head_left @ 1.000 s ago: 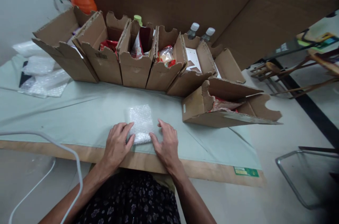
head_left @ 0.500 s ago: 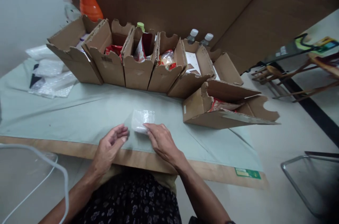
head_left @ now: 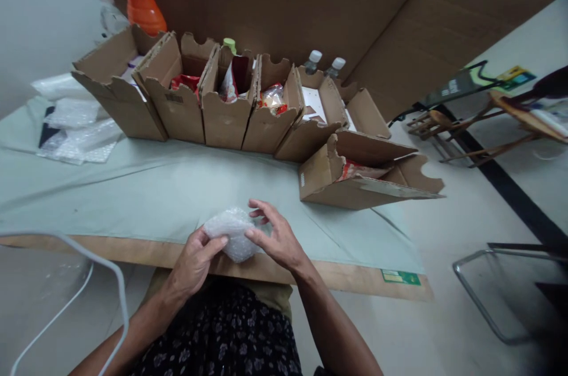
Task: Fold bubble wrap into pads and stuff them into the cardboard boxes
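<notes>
A bubble wrap bag [head_left: 234,235], whitish and see-through, is held up over the table's front edge. My left hand [head_left: 195,257] grips its left side, the thumb on top and the other fingers partly hidden behind it. On the right, my right hand [head_left: 277,237] has its fingers spread and its thumb at the bag's right edge; whether the thumb presses on it I cannot tell. Whether the bag holds anything is not visible.
Behind my hands a row of open cardboard bins [head_left: 180,112] holds red packets and boxes. One more bin [head_left: 355,180] lies slantwise at right. More bubble wrap [head_left: 84,127] is piled at left. An orange bottle [head_left: 144,3] stands behind. A grey curved tube [head_left: 110,269] is at lower left.
The bubble wrap bag has come off the table towards me and been turned. My left hand has closed on its left side; the fingers of my right hand have spread apart.
</notes>
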Action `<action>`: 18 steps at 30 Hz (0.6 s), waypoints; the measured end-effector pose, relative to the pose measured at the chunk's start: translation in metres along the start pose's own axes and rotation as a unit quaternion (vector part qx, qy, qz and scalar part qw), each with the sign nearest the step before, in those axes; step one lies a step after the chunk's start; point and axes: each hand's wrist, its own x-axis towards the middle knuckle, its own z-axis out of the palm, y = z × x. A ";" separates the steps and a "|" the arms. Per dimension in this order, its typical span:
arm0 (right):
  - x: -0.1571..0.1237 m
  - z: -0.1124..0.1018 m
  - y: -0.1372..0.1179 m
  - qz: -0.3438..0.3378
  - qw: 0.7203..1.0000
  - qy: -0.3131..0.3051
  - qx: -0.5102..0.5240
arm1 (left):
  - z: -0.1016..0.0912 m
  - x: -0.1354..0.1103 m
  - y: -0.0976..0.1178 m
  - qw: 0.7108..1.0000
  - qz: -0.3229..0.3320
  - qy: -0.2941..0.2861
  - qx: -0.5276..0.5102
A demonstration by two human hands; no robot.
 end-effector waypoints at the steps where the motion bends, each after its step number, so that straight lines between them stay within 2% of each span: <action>1: -0.002 0.000 0.001 0.007 0.999 -0.031 0.032 | -0.001 -0.001 -0.001 1.000 0.003 -0.006 0.021; 3: -0.006 -0.001 0.001 0.011 0.996 -0.059 0.063 | -0.005 -0.001 -0.005 0.997 0.008 -0.015 0.077; 5: -0.010 -0.007 -0.004 -0.004 0.998 -0.046 0.042 | -0.009 0.002 -0.008 0.990 0.019 -0.029 0.137; 8: -0.016 -0.041 -0.022 -0.043 0.998 -0.020 -0.032 | -0.017 0.010 -0.009 0.976 0.066 -0.049 0.203; 10: -0.025 -0.083 -0.041 -0.078 0.993 0.025 -0.088 | -0.022 0.017 -0.009 0.963 0.111 -0.042 0.243; 12: -0.036 -0.136 -0.059 -0.120 0.973 0.119 -0.157 | -0.028 0.023 -0.012 0.942 0.151 -0.023 0.299; 15: -0.044 -0.220 -0.075 -0.141 0.901 0.266 -0.312 | -0.033 0.030 -0.020 0.898 0.194 0.011 0.395; 16: -0.043 -0.246 -0.075 -0.129 0.877 0.282 -0.367 | -0.033 0.031 -0.024 0.882 0.210 0.013 0.421; 18: -0.036 -0.290 -0.067 -0.099 0.848 0.254 -0.454 | -0.032 0.033 -0.030 0.856 0.252 0.003 0.452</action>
